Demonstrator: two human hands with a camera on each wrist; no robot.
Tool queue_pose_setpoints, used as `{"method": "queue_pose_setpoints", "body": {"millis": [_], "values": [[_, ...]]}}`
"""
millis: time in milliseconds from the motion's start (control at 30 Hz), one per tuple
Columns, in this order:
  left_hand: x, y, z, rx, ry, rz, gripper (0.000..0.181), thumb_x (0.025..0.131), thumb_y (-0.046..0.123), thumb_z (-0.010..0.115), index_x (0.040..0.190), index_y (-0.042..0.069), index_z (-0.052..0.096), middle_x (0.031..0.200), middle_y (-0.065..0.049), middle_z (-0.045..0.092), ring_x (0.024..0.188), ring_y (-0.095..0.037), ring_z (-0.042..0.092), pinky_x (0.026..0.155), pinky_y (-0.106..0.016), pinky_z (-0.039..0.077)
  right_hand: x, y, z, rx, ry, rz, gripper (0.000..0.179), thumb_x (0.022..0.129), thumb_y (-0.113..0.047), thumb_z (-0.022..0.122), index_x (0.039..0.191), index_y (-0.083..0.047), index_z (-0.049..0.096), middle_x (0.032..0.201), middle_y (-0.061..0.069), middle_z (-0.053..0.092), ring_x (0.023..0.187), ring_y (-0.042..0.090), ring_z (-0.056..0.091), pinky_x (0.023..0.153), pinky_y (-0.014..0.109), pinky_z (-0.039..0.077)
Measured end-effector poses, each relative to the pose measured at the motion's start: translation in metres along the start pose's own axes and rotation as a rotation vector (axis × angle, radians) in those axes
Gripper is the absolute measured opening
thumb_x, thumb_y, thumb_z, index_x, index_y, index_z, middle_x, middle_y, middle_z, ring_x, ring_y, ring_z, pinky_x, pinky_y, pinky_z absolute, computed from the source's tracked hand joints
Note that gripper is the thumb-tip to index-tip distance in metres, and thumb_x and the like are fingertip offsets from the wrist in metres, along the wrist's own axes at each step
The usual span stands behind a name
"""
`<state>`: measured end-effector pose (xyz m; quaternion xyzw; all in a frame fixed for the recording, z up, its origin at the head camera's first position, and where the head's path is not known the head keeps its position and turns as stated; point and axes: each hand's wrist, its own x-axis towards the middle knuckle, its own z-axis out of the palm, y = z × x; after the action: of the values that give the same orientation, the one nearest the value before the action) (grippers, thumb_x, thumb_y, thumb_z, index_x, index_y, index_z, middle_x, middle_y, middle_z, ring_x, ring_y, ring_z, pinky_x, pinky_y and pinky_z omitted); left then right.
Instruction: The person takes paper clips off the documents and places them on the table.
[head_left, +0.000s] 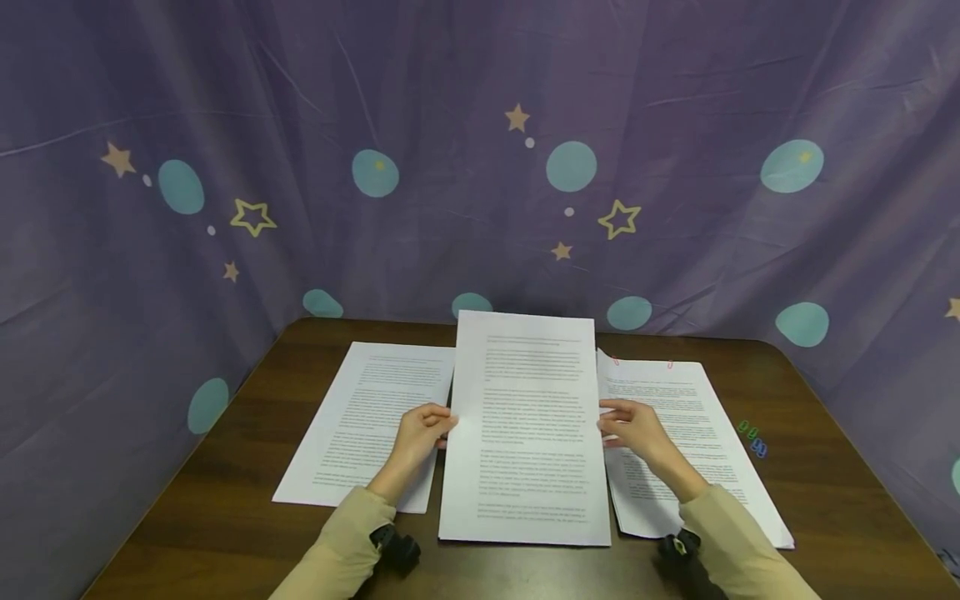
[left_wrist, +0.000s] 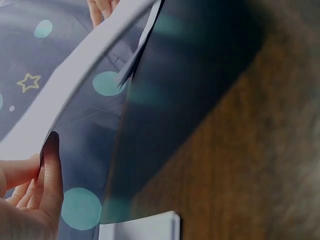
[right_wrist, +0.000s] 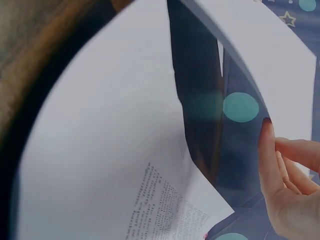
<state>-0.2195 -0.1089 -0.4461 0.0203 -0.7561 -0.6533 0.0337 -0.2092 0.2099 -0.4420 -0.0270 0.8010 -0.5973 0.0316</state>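
The paper stack (head_left: 528, 433) is up off the worktop (head_left: 202, 525), in the mid, btwn the left paper (head_left: 378, 408) & the right pile (head_left: 693, 450). Its long way runs from the near edge to the far edge, & its top end points at the far edge. The print side faces up.

The L hand (head_left: 417, 435) pinches the stack's left long side, thumb on front, fingers behind. The R hand (head_left: 637, 429) pinches the right long side the same way. Neither hand is spread wide.

Both arms come in from the near edge & lean in to the mid, w/ tan sleeves (head_left: 341, 537).

Red clips (head_left: 670, 364) sit on the right pile's far edge. Green clips (head_left: 743, 426) & blue clips (head_left: 756, 446) lie just beside it, twd the worktop's right edge.
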Motion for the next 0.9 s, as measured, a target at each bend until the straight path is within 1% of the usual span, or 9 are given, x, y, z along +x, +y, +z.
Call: {"method": "queue_pose_setpoints", "body": {"millis": [100, 200, 300, 500, 600, 700, 900], "values": [[0.004, 0.0, 0.001, 0.01, -0.003, -0.031, 0.017, 0.077, -0.002, 0.062, 0.09, -0.012, 0.059, 0.076, -0.014, 0.065, 0.055, -0.01, 0.056, 0.048, -0.02, 0.048, 0.004, 0.001, 0.002, 0.006, 0.005, 0.023, 0.038, 0.083, 0.002, 0.055, 0.118, 0.014, 0.045, 0.088, 0.017, 0.061, 0.071, 0.018, 0.061, 0.063, 0.032, 0.054], [0.007, -0.002, 0.002, 0.012, -0.016, -0.047, 0.018, 0.077, -0.002, 0.062, 0.091, -0.012, 0.058, 0.077, -0.015, 0.066, 0.055, -0.01, 0.057, 0.047, -0.02, 0.048, 0.007, 0.003, 0.003, 0.017, 0.0, 0.043, 0.038, 0.083, 0.004, 0.054, 0.118, 0.015, 0.044, 0.085, 0.015, 0.061, 0.068, 0.017, 0.061, 0.062, 0.033, 0.054], [0.012, -0.005, 0.002, 0.014, -0.025, -0.077, 0.019, 0.076, -0.002, 0.063, 0.091, -0.012, 0.058, 0.075, -0.013, 0.066, 0.054, -0.01, 0.057, 0.047, -0.021, 0.048, 0.011, 0.007, 0.005, 0.028, -0.001, 0.063, 0.038, 0.083, 0.004, 0.054, 0.118, 0.015, 0.044, 0.082, 0.014, 0.062, 0.066, 0.017, 0.061, 0.062, 0.033, 0.054], [0.022, -0.008, 0.0, 0.014, -0.073, -0.154, 0.022, 0.076, -0.004, 0.061, 0.096, -0.013, 0.057, 0.071, -0.008, 0.063, 0.054, -0.011, 0.057, 0.049, -0.022, 0.05, 0.018, 0.011, 0.008, 0.042, -0.001, 0.113, 0.038, 0.082, 0.006, 0.055, 0.116, 0.016, 0.045, 0.081, 0.013, 0.064, 0.062, 0.014, 0.06, 0.06, 0.031, 0.054], [0.026, -0.008, -0.001, 0.019, -0.101, -0.19, 0.024, 0.077, -0.005, 0.059, 0.1, -0.012, 0.056, 0.07, -0.006, 0.062, 0.055, -0.011, 0.057, 0.05, -0.022, 0.05, 0.021, 0.014, 0.01, 0.057, 0.002, 0.141, 0.037, 0.08, 0.008, 0.055, 0.116, 0.017, 0.045, 0.077, 0.012, 0.062, 0.059, 0.014, 0.06, 0.058, 0.031, 0.054], [0.028, -0.009, -0.002, 0.023, -0.117, -0.221, 0.027, 0.077, -0.006, 0.057, 0.103, -0.012, 0.055, 0.07, -0.006, 0.061, 0.055, -0.011, 0.057, 0.05, -0.022, 0.05, 0.023, 0.017, 0.012, 0.063, -0.012, 0.152, 0.038, 0.08, 0.009, 0.054, 0.116, 0.018, 0.044, 0.075, 0.011, 0.061, 0.058, 0.013, 0.059, 0.058, 0.031, 0.054], [0.031, -0.011, -0.001, 0.028, -0.136, -0.248, 0.034, 0.076, -0.01, 0.054, 0.11, -0.012, 0.053, 0.071, -0.007, 0.061, 0.056, -0.012, 0.058, 0.054, -0.024, 0.052, 0.027, 0.017, 0.015, 0.07, -0.012, 0.168, 0.038, 0.08, 0.01, 0.054, 0.116, 0.018, 0.044, 0.073, 0.009, 0.061, 0.057, 0.013, 0.059, 0.057, 0.031, 0.053]]}}
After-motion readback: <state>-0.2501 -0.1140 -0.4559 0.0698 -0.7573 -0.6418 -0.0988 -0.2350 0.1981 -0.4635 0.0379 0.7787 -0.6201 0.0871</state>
